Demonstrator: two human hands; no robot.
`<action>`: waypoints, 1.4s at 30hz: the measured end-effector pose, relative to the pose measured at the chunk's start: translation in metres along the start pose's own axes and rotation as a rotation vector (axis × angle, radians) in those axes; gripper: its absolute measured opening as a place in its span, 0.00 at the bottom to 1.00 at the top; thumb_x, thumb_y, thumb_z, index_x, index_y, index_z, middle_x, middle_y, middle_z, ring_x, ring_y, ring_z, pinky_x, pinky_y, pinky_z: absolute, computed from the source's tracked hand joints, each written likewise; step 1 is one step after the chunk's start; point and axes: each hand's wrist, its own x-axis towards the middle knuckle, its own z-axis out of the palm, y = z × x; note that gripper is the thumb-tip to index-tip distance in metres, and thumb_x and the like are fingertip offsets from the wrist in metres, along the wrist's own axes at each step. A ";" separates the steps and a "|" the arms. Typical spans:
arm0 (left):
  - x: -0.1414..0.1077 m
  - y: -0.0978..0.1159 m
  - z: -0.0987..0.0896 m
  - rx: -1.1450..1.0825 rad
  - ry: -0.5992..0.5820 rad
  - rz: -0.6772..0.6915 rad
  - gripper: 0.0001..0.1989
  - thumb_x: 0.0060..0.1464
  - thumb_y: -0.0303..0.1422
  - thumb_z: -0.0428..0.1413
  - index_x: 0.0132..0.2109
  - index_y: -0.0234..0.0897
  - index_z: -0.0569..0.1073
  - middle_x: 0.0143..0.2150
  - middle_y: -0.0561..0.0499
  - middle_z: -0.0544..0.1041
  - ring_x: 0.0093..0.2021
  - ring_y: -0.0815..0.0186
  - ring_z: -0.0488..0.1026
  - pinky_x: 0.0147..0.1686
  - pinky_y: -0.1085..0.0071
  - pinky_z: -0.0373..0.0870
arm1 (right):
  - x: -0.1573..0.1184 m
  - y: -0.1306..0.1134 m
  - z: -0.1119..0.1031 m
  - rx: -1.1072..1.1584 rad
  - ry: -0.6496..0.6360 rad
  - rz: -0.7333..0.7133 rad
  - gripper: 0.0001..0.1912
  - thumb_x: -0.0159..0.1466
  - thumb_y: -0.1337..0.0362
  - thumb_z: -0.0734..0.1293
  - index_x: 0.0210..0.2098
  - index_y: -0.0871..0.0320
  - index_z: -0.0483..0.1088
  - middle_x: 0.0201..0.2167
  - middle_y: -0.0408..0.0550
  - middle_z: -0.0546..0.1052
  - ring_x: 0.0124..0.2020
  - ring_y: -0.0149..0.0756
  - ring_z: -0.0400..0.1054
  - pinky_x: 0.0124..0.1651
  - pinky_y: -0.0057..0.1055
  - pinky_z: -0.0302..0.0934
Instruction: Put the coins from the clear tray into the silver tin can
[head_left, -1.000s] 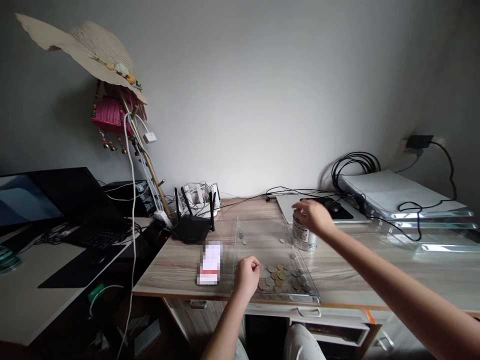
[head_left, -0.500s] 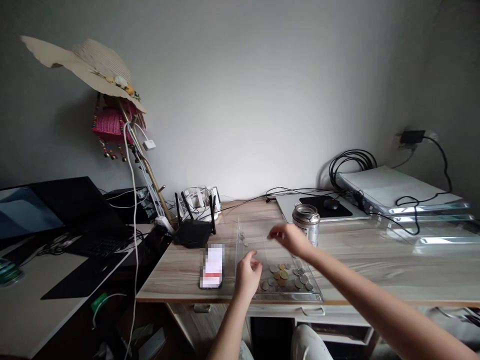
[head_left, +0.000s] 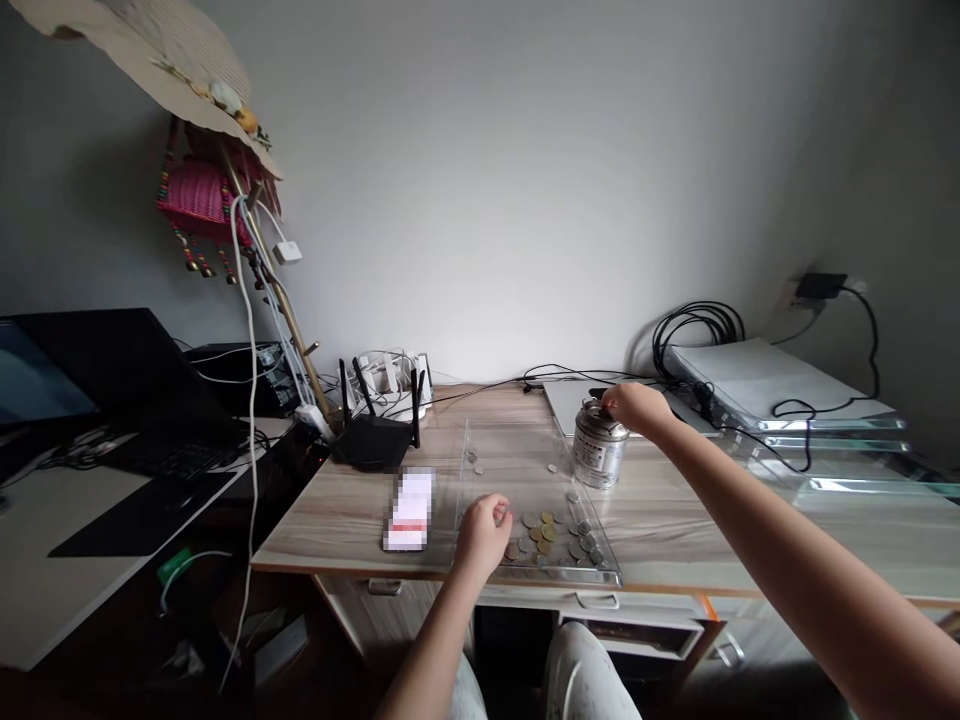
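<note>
A metal can [head_left: 598,457] stands at the right side of a clear plastic tray [head_left: 517,440]. My right hand [head_left: 636,408] is at the can's open top, its fingers pinched together at the rim; whatever they hold is hidden. Over the tray's left part is my left hand [head_left: 484,532], fingers curled, thumb and forefinger close together around something too small to name. Several silver and gold coins [head_left: 549,532] lie in the tray's near right part. A few single coins [head_left: 552,468] are farther back in it.
Left of the tray lies a phone [head_left: 409,510], with a black router [head_left: 375,442] behind it. Stacked clear trays [head_left: 795,400] and coiled black cable [head_left: 694,330] are at the back right. A laptop [head_left: 142,390] sits on the left table.
My right hand has moved from above the tray to the can's mouth. The left hand's fingers have drawn closer together. The whole view has shifted slightly.
</note>
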 end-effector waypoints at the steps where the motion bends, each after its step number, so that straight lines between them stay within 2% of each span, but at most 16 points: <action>1: 0.000 0.001 -0.001 0.002 -0.008 -0.004 0.08 0.50 0.25 0.53 0.38 0.35 0.75 0.36 0.48 0.77 0.36 0.68 0.73 0.40 0.72 0.68 | 0.002 0.000 -0.001 -0.005 -0.023 0.007 0.14 0.56 0.68 0.62 0.36 0.54 0.77 0.38 0.51 0.78 0.40 0.41 0.71 0.37 0.29 0.61; 3: 0.000 0.002 -0.002 0.007 -0.017 -0.012 0.09 0.50 0.25 0.53 0.38 0.34 0.75 0.36 0.48 0.77 0.36 0.68 0.73 0.40 0.73 0.68 | 0.000 -0.003 -0.004 -0.001 -0.012 0.002 0.13 0.57 0.68 0.61 0.36 0.54 0.77 0.38 0.51 0.78 0.40 0.40 0.71 0.38 0.29 0.61; 7: 0.001 0.002 -0.003 0.038 -0.074 -0.019 0.10 0.51 0.25 0.52 0.38 0.35 0.77 0.36 0.48 0.78 0.37 0.68 0.73 0.41 0.73 0.68 | -0.033 -0.032 -0.001 0.088 0.219 -0.125 0.14 0.61 0.65 0.59 0.38 0.55 0.76 0.40 0.50 0.78 0.40 0.38 0.70 0.38 0.28 0.61; 8: 0.001 0.001 -0.003 0.054 -0.108 -0.019 0.11 0.51 0.26 0.51 0.38 0.35 0.78 0.36 0.49 0.78 0.37 0.67 0.73 0.41 0.73 0.68 | -0.046 -0.044 0.005 0.118 0.192 -0.199 0.14 0.61 0.65 0.59 0.37 0.55 0.75 0.39 0.50 0.78 0.38 0.36 0.70 0.37 0.28 0.61; 11: 0.001 0.002 -0.004 0.130 -0.205 -0.029 0.11 0.49 0.26 0.53 0.38 0.37 0.78 0.37 0.49 0.78 0.38 0.66 0.73 0.41 0.73 0.67 | -0.085 -0.078 0.032 0.155 -0.111 -0.466 0.07 0.58 0.67 0.63 0.29 0.54 0.75 0.33 0.47 0.78 0.32 0.35 0.70 0.34 0.30 0.62; 13: 0.001 0.004 -0.004 0.199 -0.237 -0.049 0.11 0.45 0.27 0.57 0.38 0.37 0.78 0.39 0.48 0.77 0.40 0.65 0.72 0.40 0.72 0.66 | -0.102 -0.093 0.053 0.142 -0.254 -0.546 0.04 0.53 0.68 0.67 0.26 0.53 0.74 0.31 0.47 0.77 0.32 0.38 0.71 0.34 0.33 0.63; 15: 0.000 0.006 -0.006 0.254 -0.256 -0.065 0.11 0.41 0.28 0.60 0.37 0.37 0.77 0.39 0.48 0.76 0.40 0.64 0.71 0.39 0.72 0.65 | -0.109 -0.099 0.072 0.152 -0.308 -0.507 0.04 0.51 0.68 0.69 0.25 0.52 0.73 0.30 0.48 0.77 0.33 0.41 0.71 0.33 0.34 0.63; 18: 0.000 0.009 -0.007 0.273 -0.280 -0.081 0.13 0.39 0.29 0.62 0.36 0.37 0.76 0.37 0.49 0.75 0.39 0.64 0.70 0.37 0.72 0.64 | -0.105 -0.099 0.091 0.230 -0.318 -0.414 0.03 0.53 0.67 0.67 0.27 0.53 0.73 0.30 0.49 0.77 0.33 0.42 0.72 0.32 0.34 0.63; 25: 0.001 0.004 -0.006 0.228 -0.310 -0.063 0.13 0.37 0.28 0.63 0.35 0.36 0.76 0.37 0.49 0.73 0.38 0.66 0.69 0.35 0.75 0.63 | -0.102 -0.102 0.108 0.379 -0.333 -0.393 0.06 0.52 0.71 0.65 0.30 0.55 0.71 0.33 0.48 0.76 0.34 0.37 0.70 0.35 0.30 0.62; 28: 0.002 0.002 -0.004 0.212 -0.302 -0.064 0.12 0.37 0.27 0.63 0.34 0.35 0.76 0.36 0.49 0.73 0.37 0.67 0.68 0.35 0.74 0.64 | -0.102 -0.103 0.099 0.387 -0.343 -0.399 0.07 0.52 0.73 0.65 0.30 0.56 0.71 0.30 0.47 0.76 0.31 0.34 0.69 0.31 0.27 0.59; 30: 0.002 0.001 -0.003 0.199 -0.291 -0.068 0.11 0.37 0.26 0.62 0.34 0.35 0.76 0.36 0.50 0.73 0.37 0.67 0.68 0.36 0.74 0.64 | -0.095 -0.095 0.079 0.379 -0.307 -0.420 0.07 0.54 0.73 0.64 0.29 0.57 0.72 0.29 0.46 0.77 0.30 0.33 0.69 0.31 0.26 0.58; 33: 0.002 0.001 -0.003 0.175 -0.274 -0.074 0.10 0.38 0.26 0.62 0.33 0.35 0.76 0.35 0.50 0.73 0.36 0.67 0.68 0.36 0.74 0.63 | -0.067 -0.064 0.033 0.421 -0.077 -0.415 0.08 0.57 0.70 0.63 0.30 0.57 0.74 0.31 0.46 0.78 0.31 0.33 0.69 0.34 0.26 0.59; 35: 0.001 0.002 -0.002 0.171 -0.268 -0.078 0.10 0.38 0.26 0.62 0.34 0.35 0.76 0.34 0.50 0.73 0.35 0.68 0.68 0.35 0.74 0.63 | -0.042 -0.034 0.002 0.450 0.155 -0.264 0.08 0.57 0.67 0.63 0.33 0.56 0.75 0.31 0.46 0.78 0.31 0.33 0.70 0.34 0.26 0.60; 37: 0.001 0.002 -0.002 0.174 -0.269 -0.083 0.10 0.39 0.26 0.62 0.34 0.35 0.76 0.33 0.51 0.73 0.34 0.69 0.68 0.34 0.75 0.63 | -0.019 -0.007 -0.018 0.406 0.264 -0.135 0.08 0.56 0.65 0.64 0.33 0.56 0.75 0.31 0.47 0.78 0.32 0.34 0.70 0.34 0.25 0.60; 39: 0.001 0.002 -0.001 0.178 -0.272 -0.084 0.10 0.39 0.26 0.62 0.34 0.35 0.76 0.32 0.52 0.73 0.33 0.69 0.68 0.33 0.75 0.62 | -0.003 0.012 -0.021 0.334 0.236 -0.059 0.08 0.55 0.64 0.65 0.31 0.56 0.76 0.30 0.47 0.79 0.33 0.34 0.71 0.32 0.25 0.60; 42: 0.002 0.001 0.000 0.183 -0.274 -0.083 0.10 0.40 0.27 0.62 0.35 0.35 0.76 0.31 0.53 0.73 0.32 0.70 0.67 0.32 0.76 0.61 | 0.006 0.023 -0.004 0.267 0.104 -0.039 0.08 0.53 0.66 0.65 0.30 0.57 0.76 0.30 0.46 0.79 0.33 0.33 0.71 0.31 0.24 0.59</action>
